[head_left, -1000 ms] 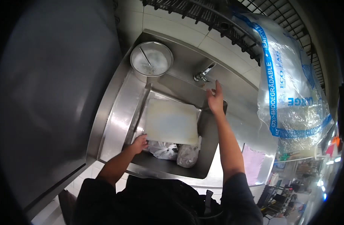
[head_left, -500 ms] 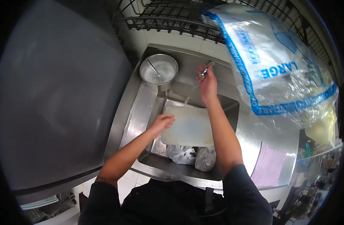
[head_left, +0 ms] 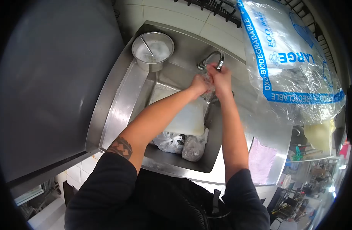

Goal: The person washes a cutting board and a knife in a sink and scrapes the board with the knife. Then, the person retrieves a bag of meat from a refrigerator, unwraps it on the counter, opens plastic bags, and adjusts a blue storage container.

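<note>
Water runs from the curved metal tap [head_left: 213,57] over both my hands, which are close together beneath its spout. My left hand [head_left: 199,84] comes in from the left, its fingers partly hidden by splashing water. Close against it, my right hand [head_left: 222,80] is raised near the spout, with the back of the hand toward me. Whether either hand holds anything is not visible. Below them, a pale cutting board [head_left: 183,115] lies in the sink [head_left: 212,147]. Two filled plastic bags, one whitish [head_left: 169,142] and one clear greyish [head_left: 195,147], sit by its near edge.
A steel pot [head_left: 153,48] with foamy liquid and a metal handle stands at the sink's back left corner. A large printed plastic bag [head_left: 291,65] hangs at the right. A pink cloth [head_left: 261,161] lies on the counter. A tall grey panel [head_left: 61,88] borders the left.
My left hand has moved up and right from beside the cutting board to join my right hand under the tap. My right hand has come off the tap's top, and water now splashes over both.
</note>
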Demonstrator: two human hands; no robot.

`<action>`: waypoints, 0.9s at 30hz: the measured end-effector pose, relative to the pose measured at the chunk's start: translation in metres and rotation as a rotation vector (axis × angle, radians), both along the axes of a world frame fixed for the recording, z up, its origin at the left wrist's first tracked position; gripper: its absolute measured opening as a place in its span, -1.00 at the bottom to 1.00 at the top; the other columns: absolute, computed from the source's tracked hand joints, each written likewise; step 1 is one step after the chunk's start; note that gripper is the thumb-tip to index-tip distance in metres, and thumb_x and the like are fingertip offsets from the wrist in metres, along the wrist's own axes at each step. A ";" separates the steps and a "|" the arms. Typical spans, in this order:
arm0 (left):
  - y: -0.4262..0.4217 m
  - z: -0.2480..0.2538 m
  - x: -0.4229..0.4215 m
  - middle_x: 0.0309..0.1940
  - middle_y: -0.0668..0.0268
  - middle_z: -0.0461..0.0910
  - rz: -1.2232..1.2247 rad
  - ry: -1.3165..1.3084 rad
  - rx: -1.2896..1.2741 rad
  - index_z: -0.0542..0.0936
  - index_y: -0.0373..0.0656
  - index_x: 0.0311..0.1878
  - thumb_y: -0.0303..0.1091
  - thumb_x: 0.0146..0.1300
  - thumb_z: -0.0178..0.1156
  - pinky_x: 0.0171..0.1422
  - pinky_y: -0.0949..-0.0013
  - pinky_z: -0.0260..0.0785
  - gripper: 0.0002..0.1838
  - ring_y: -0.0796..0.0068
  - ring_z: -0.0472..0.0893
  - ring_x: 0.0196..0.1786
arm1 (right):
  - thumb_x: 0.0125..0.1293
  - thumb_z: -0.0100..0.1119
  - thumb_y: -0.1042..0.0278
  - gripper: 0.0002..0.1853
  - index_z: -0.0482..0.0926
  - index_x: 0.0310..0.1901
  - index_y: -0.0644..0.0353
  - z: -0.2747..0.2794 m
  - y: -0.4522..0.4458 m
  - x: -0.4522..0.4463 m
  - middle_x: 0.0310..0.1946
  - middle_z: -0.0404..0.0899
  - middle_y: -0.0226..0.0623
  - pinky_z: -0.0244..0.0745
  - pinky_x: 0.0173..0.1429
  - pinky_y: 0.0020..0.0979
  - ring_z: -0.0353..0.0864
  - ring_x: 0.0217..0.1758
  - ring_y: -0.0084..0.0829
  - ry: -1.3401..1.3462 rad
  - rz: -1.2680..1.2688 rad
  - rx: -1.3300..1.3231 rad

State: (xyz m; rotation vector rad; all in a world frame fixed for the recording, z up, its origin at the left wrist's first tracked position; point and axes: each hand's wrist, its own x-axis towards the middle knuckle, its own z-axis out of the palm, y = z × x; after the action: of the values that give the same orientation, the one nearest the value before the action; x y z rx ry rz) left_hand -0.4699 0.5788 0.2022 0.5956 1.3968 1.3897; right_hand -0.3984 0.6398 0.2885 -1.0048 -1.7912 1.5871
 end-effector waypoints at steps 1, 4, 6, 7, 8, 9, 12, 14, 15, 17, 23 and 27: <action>0.002 0.006 0.000 -0.33 0.20 0.66 0.017 0.168 -0.017 0.68 -0.24 -0.19 -0.39 0.33 0.13 -0.11 0.30 0.50 -0.82 0.36 0.66 -0.27 | 0.33 0.23 0.47 -0.91 0.58 -0.18 0.27 -0.008 -0.010 0.004 -0.51 0.51 -0.47 0.21 -0.49 -0.56 0.42 -0.52 -0.66 0.069 -0.062 -0.002; -0.006 0.020 -0.007 -0.22 0.03 0.70 0.028 0.553 -0.124 0.69 -0.22 -0.24 -0.32 0.33 0.11 -0.05 0.08 0.48 -0.78 0.10 0.68 -0.22 | 0.33 0.18 0.50 -0.92 0.58 -0.18 0.28 -0.054 -0.019 0.014 -0.50 0.52 -0.44 0.21 -0.51 -0.56 0.43 -0.51 -0.64 0.292 -0.322 -0.113; -0.015 0.020 -0.012 -0.16 -0.02 0.70 0.019 0.766 -0.213 0.70 -0.21 -0.24 -0.26 0.35 0.10 0.02 -0.01 0.46 -0.74 0.00 0.68 -0.15 | 0.33 0.15 0.51 -0.91 0.58 -0.17 0.28 -0.074 -0.017 0.019 -0.48 0.54 -0.41 0.23 -0.51 -0.55 0.44 -0.51 -0.61 0.280 -0.370 -0.256; -0.024 0.014 -0.019 -0.20 -0.02 0.67 -0.038 0.771 -0.149 0.69 -0.21 -0.25 -0.23 0.37 0.08 0.09 -0.01 0.44 -0.72 -0.06 0.65 -0.11 | 0.30 0.14 0.52 -0.89 0.60 -0.18 0.29 -0.086 -0.012 0.017 -0.47 0.56 -0.38 0.26 -0.49 -0.54 0.46 -0.51 -0.60 0.169 -0.240 -0.340; -0.034 0.007 -0.028 -0.24 -0.01 0.65 -0.095 0.776 -0.086 0.68 -0.22 -0.27 -0.20 0.39 0.07 0.17 -0.02 0.41 -0.70 -0.11 0.62 -0.06 | 0.27 0.12 0.52 -0.87 0.61 -0.19 0.29 -0.097 -0.007 0.015 -0.46 0.59 -0.36 0.29 -0.46 -0.53 0.48 -0.50 -0.58 0.058 -0.108 -0.422; -0.051 -0.012 -0.036 -0.17 0.01 0.64 -0.135 0.832 -0.024 0.67 -0.19 -0.20 -0.20 0.38 0.09 0.21 0.00 0.38 -0.72 -0.05 0.59 0.03 | 0.29 0.22 0.44 -0.91 0.63 -0.25 0.26 -0.090 -0.009 0.010 -0.49 0.57 -0.37 0.26 -0.49 -0.51 0.41 -0.54 -0.60 0.077 -0.026 -0.435; -0.145 -0.040 -0.064 0.01 0.10 0.57 -0.226 1.200 -0.082 0.65 -0.14 -0.06 -0.21 0.34 0.15 0.28 0.03 0.34 -0.74 0.05 0.47 0.24 | 0.30 0.32 0.32 -0.84 0.65 -0.30 0.25 -0.061 -0.003 -0.008 -0.53 0.54 -0.39 0.23 -0.48 -0.50 0.36 -0.57 -0.61 0.082 -0.112 -0.238; -0.213 -0.046 -0.073 0.09 0.20 0.53 -0.338 1.386 -0.252 0.66 -0.11 -0.08 -0.23 0.25 0.21 0.41 0.00 0.24 -0.75 0.07 0.41 0.30 | 0.28 0.40 0.18 -0.74 0.64 -0.40 0.20 -0.066 0.002 -0.020 -0.57 0.50 -0.41 0.23 -0.43 -0.46 0.37 -0.52 -0.60 0.037 -0.120 -0.322; -0.245 -0.053 -0.077 0.11 0.21 0.53 -0.398 1.497 -0.309 0.67 -0.12 -0.09 -0.23 0.22 0.23 0.47 -0.02 0.18 -0.75 0.08 0.40 0.33 | 0.28 0.39 0.16 -0.72 0.61 -0.44 0.17 -0.090 0.006 -0.031 -0.59 0.46 -0.43 0.26 -0.38 -0.43 0.39 -0.49 -0.57 -0.037 -0.121 -0.141; -0.296 -0.079 -0.085 0.15 0.25 0.54 -0.424 1.717 -0.144 0.69 -0.13 -0.16 -0.25 0.16 0.25 0.58 -0.05 0.02 -0.76 0.18 0.37 0.40 | 0.31 0.31 0.13 -0.74 0.56 -0.35 0.14 -0.108 0.021 -0.038 -0.50 0.51 -0.44 0.39 -0.19 -0.35 0.47 -0.35 -0.46 -0.370 0.054 0.081; -0.321 -0.081 -0.085 0.05 0.26 0.60 -0.404 1.567 -0.148 0.72 -0.13 -0.27 -0.18 0.16 0.19 0.65 -0.01 -0.12 -0.75 0.33 0.38 0.41 | 0.35 0.19 0.23 -0.74 0.49 -0.02 0.15 -0.180 0.075 -0.061 -0.20 0.57 -0.34 0.46 -0.05 -0.35 0.51 -0.20 -0.39 0.429 -0.506 -0.202; -0.321 -0.076 -0.088 0.04 0.28 0.63 -0.441 1.512 -0.211 0.71 -0.17 -0.21 -0.25 0.12 0.24 0.65 0.05 -0.07 -0.76 0.37 0.40 0.40 | 0.39 0.11 0.23 -0.85 0.56 -0.09 0.01 -0.225 0.101 -0.041 -0.18 0.56 -0.37 0.49 0.02 -0.35 0.54 -0.13 -0.45 0.043 -0.437 -0.261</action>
State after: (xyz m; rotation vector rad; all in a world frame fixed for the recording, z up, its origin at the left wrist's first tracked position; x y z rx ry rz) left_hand -0.5576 0.2579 0.1265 1.8653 2.2500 0.2355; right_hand -0.4394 0.7407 0.0631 -1.3618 -1.2427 1.5639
